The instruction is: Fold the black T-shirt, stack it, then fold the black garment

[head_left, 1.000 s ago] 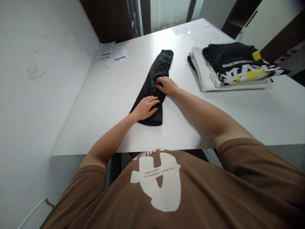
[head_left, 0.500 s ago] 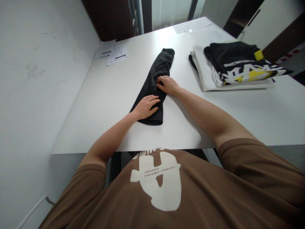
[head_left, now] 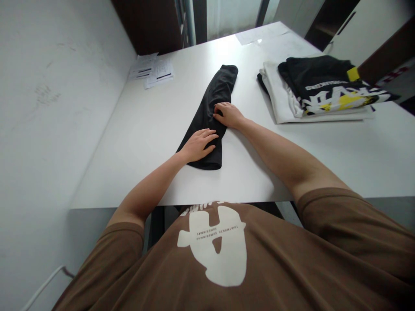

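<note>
A black garment [head_left: 207, 101], folded into a long narrow shape, lies slantwise on the white table in front of me. Its kind does not show. My left hand [head_left: 198, 144] rests flat on the nearer part of the cloth, palm down, fingers spread. Farther up, my right hand [head_left: 228, 115] touches the garment's right side with bent fingers, the thumb apart from them. Small creases show in the fabric around the right fingertips. The underside of both hands is hidden.
A stack of folded clothes [head_left: 327, 88], black over white with a yellow and white print, lies at the right of the table [head_left: 136, 172]. Printed papers [head_left: 158, 73] sit at the back left by the wall [head_left: 48, 108]. The table's front edge runs close to my body.
</note>
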Available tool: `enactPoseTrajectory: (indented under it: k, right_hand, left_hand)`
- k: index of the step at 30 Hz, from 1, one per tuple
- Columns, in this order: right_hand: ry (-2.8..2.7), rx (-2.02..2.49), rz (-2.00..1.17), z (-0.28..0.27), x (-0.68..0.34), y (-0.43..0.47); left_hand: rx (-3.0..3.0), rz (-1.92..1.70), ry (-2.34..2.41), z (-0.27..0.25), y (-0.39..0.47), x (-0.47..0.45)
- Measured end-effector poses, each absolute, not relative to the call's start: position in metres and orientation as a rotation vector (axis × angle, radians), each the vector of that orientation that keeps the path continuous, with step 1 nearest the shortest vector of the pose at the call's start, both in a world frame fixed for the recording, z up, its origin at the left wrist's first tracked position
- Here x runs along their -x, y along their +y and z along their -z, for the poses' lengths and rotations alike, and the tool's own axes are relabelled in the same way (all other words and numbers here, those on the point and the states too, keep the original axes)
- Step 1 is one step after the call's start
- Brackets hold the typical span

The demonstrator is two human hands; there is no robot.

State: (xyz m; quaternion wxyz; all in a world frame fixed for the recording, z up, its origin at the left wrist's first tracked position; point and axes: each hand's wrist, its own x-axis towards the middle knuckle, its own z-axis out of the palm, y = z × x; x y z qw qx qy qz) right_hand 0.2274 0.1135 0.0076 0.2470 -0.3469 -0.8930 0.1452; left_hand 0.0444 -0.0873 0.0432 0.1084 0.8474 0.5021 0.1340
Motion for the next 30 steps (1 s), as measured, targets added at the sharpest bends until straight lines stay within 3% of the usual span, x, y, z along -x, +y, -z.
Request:
enactPoseTrajectory:
  k: [30]
  right_hand:
    - [-2.445,0.950,-0.372,-0.0024,-0.2282,0.1173]
  left_hand:
    - [-2.497,-0.403,1.466,-0.0415,-0.0869,-0.0438]
